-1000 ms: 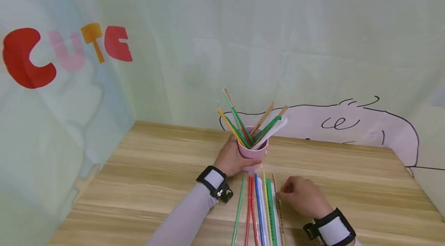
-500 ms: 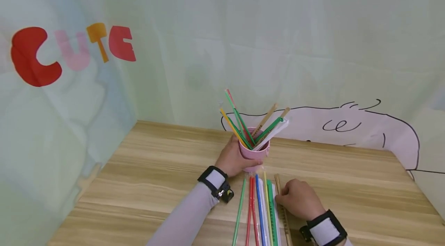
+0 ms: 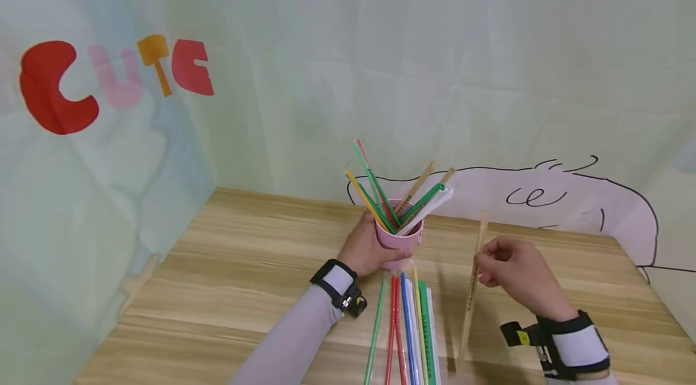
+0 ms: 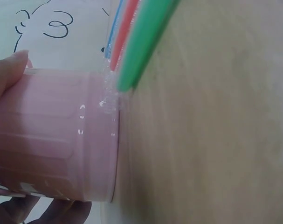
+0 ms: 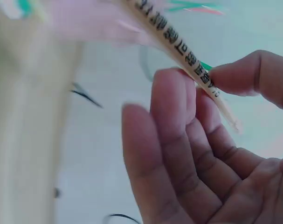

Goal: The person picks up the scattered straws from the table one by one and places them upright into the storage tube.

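Pinching printed brown straw [image 3: 472, 294] with right hand [image 3: 524, 273], pointing it up toward backdrop [image 3: 413, 83], tilting its long axis slightly right. Gripping pink cup [image 4: 52, 130] with left hand [image 3: 367, 247].

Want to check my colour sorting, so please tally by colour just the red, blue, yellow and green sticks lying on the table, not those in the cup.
Red sticks: 2
Blue stick: 1
Yellow stick: 1
Green sticks: 2
Total: 6
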The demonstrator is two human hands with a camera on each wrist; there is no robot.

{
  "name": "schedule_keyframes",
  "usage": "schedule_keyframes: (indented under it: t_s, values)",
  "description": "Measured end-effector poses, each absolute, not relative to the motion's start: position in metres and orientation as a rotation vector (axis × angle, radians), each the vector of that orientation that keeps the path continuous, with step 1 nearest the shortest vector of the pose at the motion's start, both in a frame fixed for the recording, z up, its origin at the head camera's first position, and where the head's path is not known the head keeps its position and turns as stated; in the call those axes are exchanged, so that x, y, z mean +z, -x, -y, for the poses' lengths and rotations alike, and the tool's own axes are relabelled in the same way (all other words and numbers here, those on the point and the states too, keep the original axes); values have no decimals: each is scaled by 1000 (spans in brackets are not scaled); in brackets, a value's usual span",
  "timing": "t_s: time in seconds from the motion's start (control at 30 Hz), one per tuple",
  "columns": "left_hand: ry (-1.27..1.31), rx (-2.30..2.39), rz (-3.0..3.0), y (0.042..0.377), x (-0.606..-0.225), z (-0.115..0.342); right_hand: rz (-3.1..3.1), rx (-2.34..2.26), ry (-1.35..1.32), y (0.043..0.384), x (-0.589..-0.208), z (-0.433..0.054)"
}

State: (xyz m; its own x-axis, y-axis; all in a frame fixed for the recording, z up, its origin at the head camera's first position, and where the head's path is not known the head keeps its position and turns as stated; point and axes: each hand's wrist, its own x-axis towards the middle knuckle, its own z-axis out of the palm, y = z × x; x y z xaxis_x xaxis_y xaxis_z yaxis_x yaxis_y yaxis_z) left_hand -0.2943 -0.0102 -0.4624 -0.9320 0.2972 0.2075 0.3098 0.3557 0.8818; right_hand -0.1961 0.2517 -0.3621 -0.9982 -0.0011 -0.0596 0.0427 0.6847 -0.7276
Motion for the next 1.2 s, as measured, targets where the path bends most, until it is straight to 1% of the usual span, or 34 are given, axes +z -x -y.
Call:
schedule_keyframes:
  t_s: [0.27, 0.37, 0.5, 0.6, 0.77, 0.97, 1.2]
  values:
    - [559, -1675, 2596, 293, -461, 11, -3034, -1570, 149, 203, -316, -255]
    - [553, -1685, 2592, 293, -461, 11, -3077, -1784, 137, 209, -307, -247]
    - [558, -1685, 2585, 293, -462, 12, -2986, -2132, 75, 219, -302, -235]
    - [564, -1676, 2577, 294, -463, 13, -3044, -2109, 51, 226, -308, -224]
    - [582, -1675, 2553, 294, -465, 12, -3247, -1745, 62, 238, -336, -206]
    - [606, -1696, 2535, 292, -465, 12, -3236, -1655, 50, 247, -366, -189]
    - [617, -1701, 2550, 289, -464, 11, -3214, -1557, -10, 250, -384, -180]
